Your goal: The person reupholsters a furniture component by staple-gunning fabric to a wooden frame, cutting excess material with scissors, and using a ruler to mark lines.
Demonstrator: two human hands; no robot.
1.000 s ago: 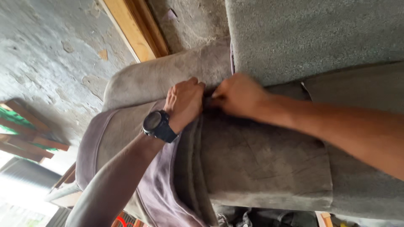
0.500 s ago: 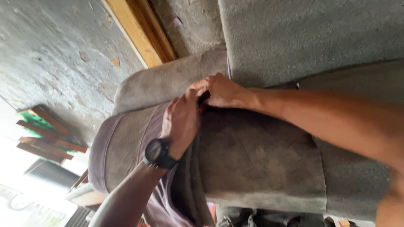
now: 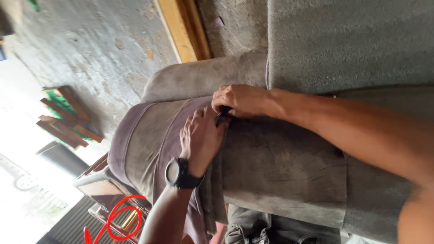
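Since the earlier frames, your left hand (image 3: 201, 138) has slid down and away from the seam, so its wrist with the black watch (image 3: 177, 173) now sits lower on the armrest (image 3: 253, 158). Your right hand (image 3: 242, 100) has stayed near the same place, at the inner corner where the armrest meets the back cushion (image 3: 343, 40). The view has also turned a little, so the wall (image 3: 90, 49) and the wooden frame (image 3: 183, 29) now take more of the upper left part.

The fingers of your right hand are closed narrow around a small dark tool (image 3: 221, 115); its tip points down toward the grey fabric just below them. What kind of tool it is I cannot tell, because most of it is hidden in the hand. The fingers of your left hand are bent and press flat on the fabric just beside the tool, touching or almost touching the right fingers; they do not seem to hold anything.

The purple lining (image 3: 169, 135) shows beside and under your left palm, running along the armrest toward the left. Below the fingers, at the bottom edge, some dark cloth (image 3: 266, 228) lies bunched under the armrest. Well apart from the fingers, to the far left, stand some stacked wooden pieces (image 3: 63, 119).
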